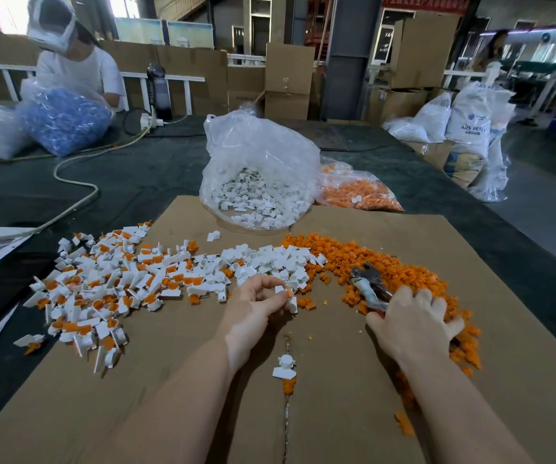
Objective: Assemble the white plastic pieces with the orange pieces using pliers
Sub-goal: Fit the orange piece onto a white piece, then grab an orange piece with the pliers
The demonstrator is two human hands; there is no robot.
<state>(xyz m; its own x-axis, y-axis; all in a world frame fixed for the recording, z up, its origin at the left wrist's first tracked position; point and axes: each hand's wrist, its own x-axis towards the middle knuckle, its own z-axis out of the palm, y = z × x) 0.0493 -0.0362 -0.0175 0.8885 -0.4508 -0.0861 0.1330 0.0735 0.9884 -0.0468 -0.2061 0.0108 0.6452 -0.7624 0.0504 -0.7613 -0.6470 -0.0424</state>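
White plastic piece (290,298) with an orange piece (289,291) is being pinched in the left hand (256,304) over the cardboard sheet's (169,380) middle, while the right hand (415,324) is gripping the pliers (368,285) amid the orange heap (414,272) toward its right edge.

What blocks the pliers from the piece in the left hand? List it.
Nothing visible. The pliers, held in the right hand, lie over the orange pile's edge. Between their nose and the white piece pinched by the left hand lies only cardboard with a few stray orange pieces.
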